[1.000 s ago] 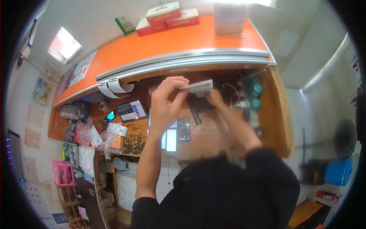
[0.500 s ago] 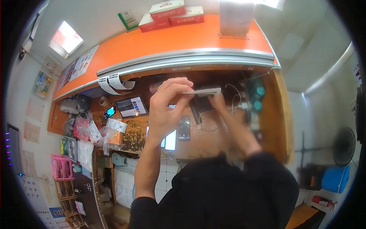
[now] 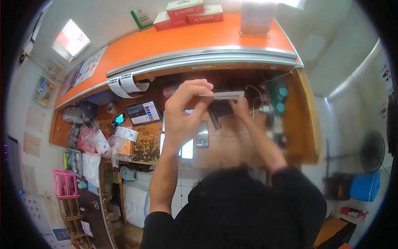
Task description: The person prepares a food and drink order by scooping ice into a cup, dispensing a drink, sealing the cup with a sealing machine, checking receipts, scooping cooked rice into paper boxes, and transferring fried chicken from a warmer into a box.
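Observation:
Between thumb and fingers, my left hand (image 3: pixel 188 106) pinches the left end of a white printed paper slip (image 3: pixel 228 95), seen nearly edge-on above the desk. My right hand (image 3: pixel 240 107) is at the slip's right end, next to a dark box-like object (image 3: pixel 222 108); its fingertips are partly hidden, so whether it grips the slip is unclear. Below my left hand lie a lit phone (image 3: pixel 188 149) and a dark-framed phone (image 3: pixel 202 135). Left of them a tablet (image 3: pixel 143 113) and a small lit phone (image 3: pixel 118 120) rest on the desk.
Printed labels (image 3: pixel 124 85) hang from the orange counter (image 3: pixel 174 45). Plastic-wrapped parcels (image 3: pixel 93 141) crowd the desk's left end. Cables (image 3: pixel 259 99) and teal-capped items (image 3: pixel 280 99) stand at the right, beside the wooden side panel (image 3: pixel 306 116). Red and white boxes (image 3: pixel 185 10) sit on top.
The slip has moved slightly right and now appears flatter, more edge-on. My left hand has shifted a little right and up with it, and my right hand a little right.

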Demonstrator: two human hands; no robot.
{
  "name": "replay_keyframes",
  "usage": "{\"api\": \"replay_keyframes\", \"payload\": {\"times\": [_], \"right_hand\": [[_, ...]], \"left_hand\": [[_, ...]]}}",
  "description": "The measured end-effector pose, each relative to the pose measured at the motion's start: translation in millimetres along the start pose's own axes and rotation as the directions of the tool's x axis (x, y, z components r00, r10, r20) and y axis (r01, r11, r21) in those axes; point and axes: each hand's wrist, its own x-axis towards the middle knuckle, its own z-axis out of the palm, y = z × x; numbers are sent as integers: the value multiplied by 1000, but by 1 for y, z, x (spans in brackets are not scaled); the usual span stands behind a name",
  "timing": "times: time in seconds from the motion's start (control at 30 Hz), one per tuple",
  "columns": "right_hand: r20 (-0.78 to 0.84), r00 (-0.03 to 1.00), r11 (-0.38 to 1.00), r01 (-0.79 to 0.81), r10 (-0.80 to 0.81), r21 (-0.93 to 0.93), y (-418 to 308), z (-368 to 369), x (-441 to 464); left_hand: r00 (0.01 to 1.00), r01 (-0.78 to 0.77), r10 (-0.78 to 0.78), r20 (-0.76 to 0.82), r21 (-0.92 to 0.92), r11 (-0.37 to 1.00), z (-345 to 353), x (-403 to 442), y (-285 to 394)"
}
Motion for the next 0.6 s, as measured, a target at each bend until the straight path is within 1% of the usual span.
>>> {"api": "replay_keyframes", "payload": {"times": [0.07, 0.1, 0.17, 0.2, 0.23, 0.27, 0.3, 0.33, 0.37, 0.4, 0.43, 0.47, 0.5, 0.53, 0.57, 0.6], "right_hand": [[-50, 999, 1000, 7, -7, 3, -2, 4, -7], [-53, 999, 1000, 11, -11, 0, -4, 10, -12], [-132, 990, 992, -55, 40, -113, -6, 33, -37], [-74, 994, 982, -97, 86, -163, -23, 35, -55], [197, 967, 967, -114, 161, -226, -40, 36, -82], [497, 839, 949, -66, 219, -307, -73, 29, -108], [741, 631, 938, 57, 231, -341, -112, 21, -123], [898, 386, 934, 188, 214, -303, -155, 8, -128], [974, 172, 952, 241, 150, -189, -185, -2, -132], [998, 27, 984, 168, 49, -53, -199, 2, -130], [981, -87, 960, -241, -171, 145, -184, 21, -140], [911, -102, 743, -619, -399, 256, -179, 37, -143], [927, -35, 692, -676, -374, 254, -194, 46, -141], [937, 33, 634, -728, -348, 261, -209, 55, -138], [929, 179, 508, -796, -323, 330, -239, 55, -136], [931, 263, 500, -788, -253, 359, -245, 75, -139]], "left_hand": [[999, 25, -28, -30, -85, 996, -5, -5, -6], [999, 20, -23, -31, -87, 996, -8, -8, -10], [998, 18, -19, -59, -15, 1000, -17, -16, -22], [998, 22, -22, -61, -15, 1000, -24, -25, -32], [990, 124, -111, -92, 146, 981, -34, -37, -43], [974, 216, -182, -137, 303, 928, -49, -44, -46], [951, 306, -265, -159, 363, 880, -66, -54, -39], [953, 297, -252, -167, 368, 881, -87, -60, -41], [913, 387, -337, -231, 225, 894, -110, -74, -47], [855, 472, -435, -283, 72, 879, -131, -89, -48], [842, 481, -437, -316, 76, 873, -151, -102, -44], [831, 485, -432, -351, 79, 871, -170, -111, -35], [820, 492, -439, -367, 60, 868, -188, -121, -27], [817, 489, -413, -403, 101, 867, -202, -132, -21], [809, 464, -399, -433, 53, 884, -220, -145, -26], [797, 438, -385, -465, 7, 899, -233, -157, -28]]}}
